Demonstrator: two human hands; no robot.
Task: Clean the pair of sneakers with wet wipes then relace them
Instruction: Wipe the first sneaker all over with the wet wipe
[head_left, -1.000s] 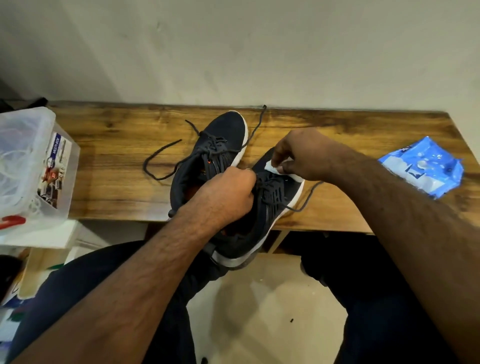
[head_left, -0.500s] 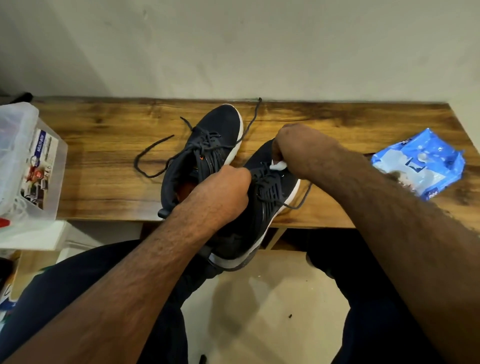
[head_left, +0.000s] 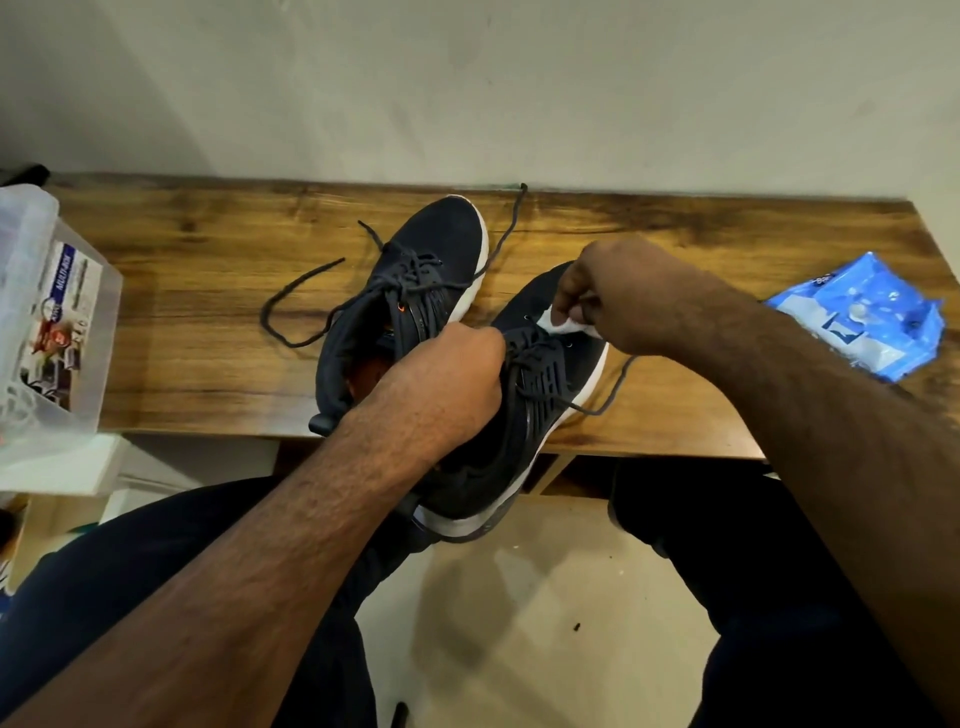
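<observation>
Two dark navy sneakers with white soles are in view. The left sneaker (head_left: 436, 260) lies on the wooden bench (head_left: 197, 322), its loose lace trailing to the left. My left hand (head_left: 441, 384) grips the right sneaker (head_left: 540, 395) at its tongue and laces, with the heel hanging off the bench's front edge over my lap. My right hand (head_left: 618, 296) pinches a small white wet wipe (head_left: 563, 326) against that sneaker's toe area. A lace end hangs off its right side.
A blue wet-wipe packet (head_left: 862, 322) lies at the bench's right end. A clear plastic box (head_left: 47, 322) with a printed label stands at the left end. The wall runs right behind the bench. My knees and a tiled floor are below.
My right hand has slid the wipe a little along the right sneaker's toe area. My left hand keeps its grip on the sneaker.
</observation>
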